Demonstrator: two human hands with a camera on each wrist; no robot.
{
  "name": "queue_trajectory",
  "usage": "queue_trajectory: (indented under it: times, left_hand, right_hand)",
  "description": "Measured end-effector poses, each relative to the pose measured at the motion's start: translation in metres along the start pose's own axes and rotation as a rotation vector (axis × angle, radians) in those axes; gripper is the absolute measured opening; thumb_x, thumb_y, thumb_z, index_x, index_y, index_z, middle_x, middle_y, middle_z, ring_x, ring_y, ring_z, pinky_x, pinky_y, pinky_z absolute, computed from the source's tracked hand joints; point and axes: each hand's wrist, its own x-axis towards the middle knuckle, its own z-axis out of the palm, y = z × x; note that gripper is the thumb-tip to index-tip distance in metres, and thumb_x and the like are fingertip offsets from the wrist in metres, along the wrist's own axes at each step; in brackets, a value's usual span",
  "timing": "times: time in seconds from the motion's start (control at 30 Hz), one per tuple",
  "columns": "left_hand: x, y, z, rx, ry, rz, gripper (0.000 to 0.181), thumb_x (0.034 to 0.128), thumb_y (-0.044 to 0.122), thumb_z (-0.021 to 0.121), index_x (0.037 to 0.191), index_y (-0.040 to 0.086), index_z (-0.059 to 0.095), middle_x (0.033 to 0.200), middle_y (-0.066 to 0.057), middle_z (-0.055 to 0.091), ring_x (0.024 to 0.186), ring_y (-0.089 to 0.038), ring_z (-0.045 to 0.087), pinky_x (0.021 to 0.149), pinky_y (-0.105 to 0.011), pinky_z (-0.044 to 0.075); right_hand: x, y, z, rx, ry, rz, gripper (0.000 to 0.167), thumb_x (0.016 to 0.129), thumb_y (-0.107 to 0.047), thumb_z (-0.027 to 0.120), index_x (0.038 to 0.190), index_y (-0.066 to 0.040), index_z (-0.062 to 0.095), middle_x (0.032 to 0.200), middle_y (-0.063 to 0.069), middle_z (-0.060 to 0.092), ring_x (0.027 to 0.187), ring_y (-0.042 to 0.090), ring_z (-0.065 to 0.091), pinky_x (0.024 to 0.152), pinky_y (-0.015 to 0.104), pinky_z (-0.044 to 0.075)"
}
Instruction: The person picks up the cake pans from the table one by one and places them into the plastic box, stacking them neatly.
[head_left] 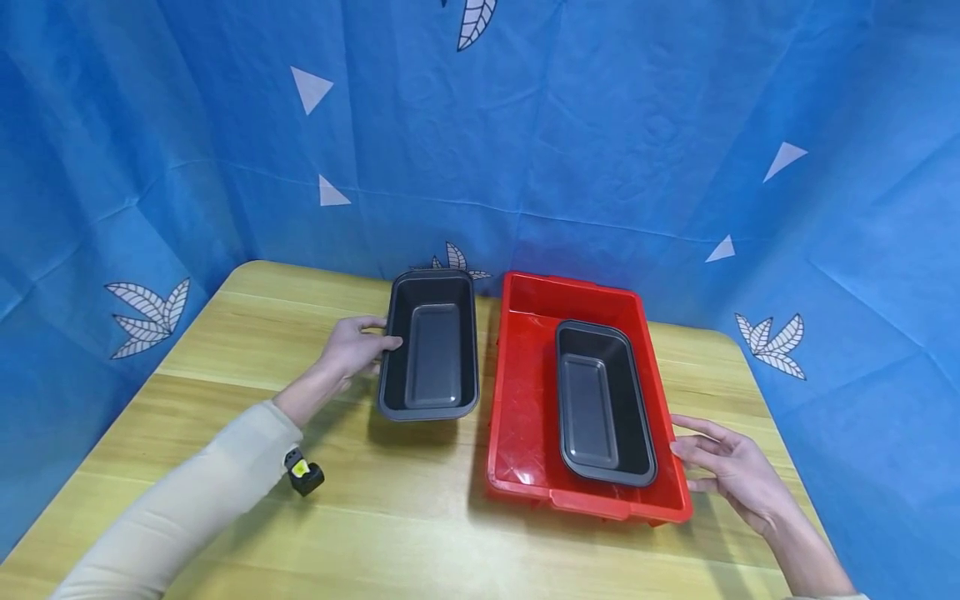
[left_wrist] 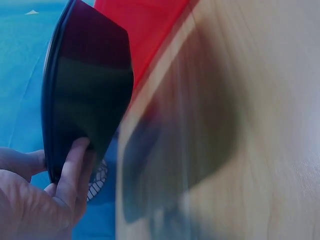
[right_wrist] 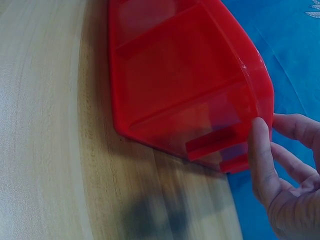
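A dark grey loaf pan point(head_left: 433, 358) is held just above the table, left of a red plastic tray point(head_left: 525, 417). My left hand point(head_left: 354, 348) pinches its left rim, thumb over the edge and fingers against the outer wall. The left wrist view shows that pan's dark side point(left_wrist: 90, 85) above its shadow. Inside the tray lies a second dark loaf pan point(head_left: 600, 408), toward the tray's right side. At the tray's right wall, my right hand point(head_left: 731, 467) touches the rim with extended fingertips. In the right wrist view, the fingers point(right_wrist: 262, 155) are outside the red wall.
Everything stands on a light wooden table point(head_left: 420, 517). A blue patterned cloth point(head_left: 525, 150) hangs behind the table and along both sides. A small black device point(head_left: 303, 472) with a yellow mark sits at the left sleeve's cuff.
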Motion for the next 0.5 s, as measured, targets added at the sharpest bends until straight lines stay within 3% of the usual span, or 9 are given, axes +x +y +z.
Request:
queue_trajectory:
  times: [0.13,0.33,0.5]
  left_hand:
    - [-0.003,0.006,0.005,-0.013,-0.008,0.004,0.063,0.0958,0.009,0.074,0.152,-0.001,0.049,0.108,-0.017,0.079,0.068,-0.008,0.072,0.064,-0.025,0.065]
    - [-0.009,0.014,0.012,0.01,-0.018,0.02,0.062,0.0964,0.011,0.074,0.152,-0.001,0.05,0.121,-0.025,0.076,0.068,-0.008,0.072,0.064,-0.024,0.065]
    - [-0.015,0.022,0.018,-0.038,-0.042,0.041,0.062,0.0961,0.009,0.074,0.151,-0.004,0.048,0.12,-0.024,0.076,0.069,-0.008,0.072,0.064,-0.023,0.065]
  right_hand:
    - [-0.001,-0.001,-0.001,0.003,0.001,0.0,0.037,0.104,-0.018,0.067,0.138,-0.031,0.065,0.102,-0.01,0.075,0.093,0.011,0.075,0.075,0.033,0.068]
    - [-0.001,-0.001,-0.001,-0.001,-0.001,0.007,0.034,0.104,-0.018,0.068,0.134,-0.035,0.066,0.101,-0.011,0.075,0.092,0.01,0.075,0.075,0.033,0.068]
    - [-0.001,-0.002,0.0,0.012,0.005,0.007,0.033,0.104,-0.016,0.067,0.127,-0.04,0.069,0.101,-0.01,0.075,0.091,0.01,0.075,0.075,0.033,0.068]
